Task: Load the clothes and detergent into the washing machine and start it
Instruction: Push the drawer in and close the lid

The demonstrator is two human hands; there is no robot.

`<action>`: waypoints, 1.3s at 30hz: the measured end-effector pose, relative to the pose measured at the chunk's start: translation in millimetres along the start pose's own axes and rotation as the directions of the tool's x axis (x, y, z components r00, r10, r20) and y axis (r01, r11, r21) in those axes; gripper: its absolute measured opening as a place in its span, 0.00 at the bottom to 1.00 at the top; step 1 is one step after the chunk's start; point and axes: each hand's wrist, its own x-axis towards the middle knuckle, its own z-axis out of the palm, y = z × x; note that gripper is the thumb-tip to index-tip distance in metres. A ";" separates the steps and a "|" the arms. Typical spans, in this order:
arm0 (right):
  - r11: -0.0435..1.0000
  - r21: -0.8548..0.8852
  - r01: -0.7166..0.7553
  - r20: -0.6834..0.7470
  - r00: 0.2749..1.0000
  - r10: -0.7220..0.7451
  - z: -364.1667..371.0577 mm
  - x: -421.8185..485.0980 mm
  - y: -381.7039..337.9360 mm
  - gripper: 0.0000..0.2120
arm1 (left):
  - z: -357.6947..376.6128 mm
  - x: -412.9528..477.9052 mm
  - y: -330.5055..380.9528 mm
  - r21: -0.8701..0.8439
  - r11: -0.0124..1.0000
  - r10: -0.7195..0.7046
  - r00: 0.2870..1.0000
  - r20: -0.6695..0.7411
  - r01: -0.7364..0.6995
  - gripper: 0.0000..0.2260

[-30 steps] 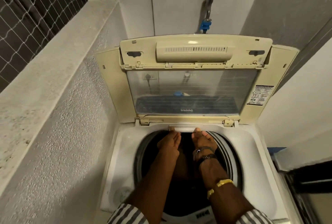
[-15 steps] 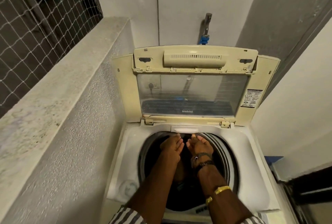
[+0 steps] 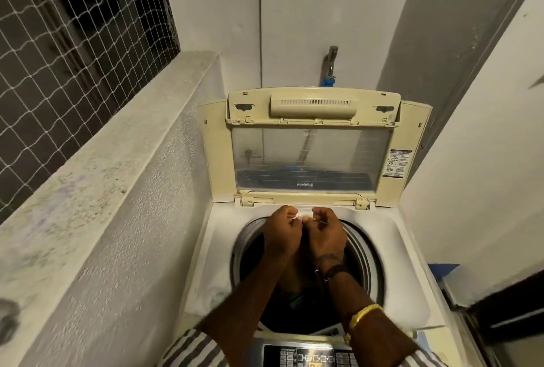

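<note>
Hands at the back rim of a top-loading washer (image 3: 206, 284). Both reach over the drum (image 3: 362, 252) to the strip just below the hinge of the raised lid (image 3: 312, 157), where a pale flap or drawer front seems to sit. The left hand (image 3: 281, 234) and right hand (image 3: 326, 235) are side by side, nearly touching, knuckles up. Fingers of both are curled in, loosely fisted; whether they pinch anything cannot be told, though a thin pale sliver shows by the right fingers (image 3: 319, 215).

Change from earlier frames: a second ago the hands lay flatter, fingers extended toward the rim; half a second ago they were lower, over the dark drum mouth, palms partly turned toward each other. Now they are higher, closed, and set against the rim strip. The view has also tilted, so the control panel (image 3: 309, 356) now enters at the bottom edge and more of the ledge (image 3: 103, 166) and netted window (image 3: 73, 28) shows at left.

Task reading, as judgement: the curled grip at the rim suggests work on a detergent compartment or a sachet, so the detergent step is likely in hand. Clothes cannot be made out; the drum interior is dark and largely hidden by the forearms. No detergent container is visible. Lid open, panel untouched: starting is not yet done.
</note>
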 end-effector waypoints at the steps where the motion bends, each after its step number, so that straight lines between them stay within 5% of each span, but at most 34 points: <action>1: 0.997 -0.043 0.060 0.032 0.998 -0.059 -1.7 -1.4 0.2 0.12 | -2.5 -2.5 -1.9 0.041 0.998 0.040 0.999 0.021 -0.041 0.12; 8: 0.871 -0.318 0.376 0.175 0.926 -0.335 -13.6 3.0 2.9 0.21 | -20.6 -7.6 -19.0 0.372 0.869 0.316 0.945 0.089 -0.326 0.17; 20: 0.492 -0.657 0.572 0.272 0.788 -0.553 -16.9 10.3 -13.1 0.35 | -41.0 8.8 -1.9 0.561 0.669 0.452 0.866 0.213 -0.487 0.34; 24: 0.453 -0.684 0.572 0.254 0.769 -0.587 -21.0 18.6 -27.6 0.37 | -48.8 20.4 5.7 0.608 0.600 0.543 0.823 0.168 -0.520 0.37; 39: 0.468 -0.638 0.611 0.171 0.705 -0.688 -34.7 63.7 -108.6 0.38 | -74.9 72.0 73.4 0.611 0.587 0.629 0.774 0.068 -0.531 0.40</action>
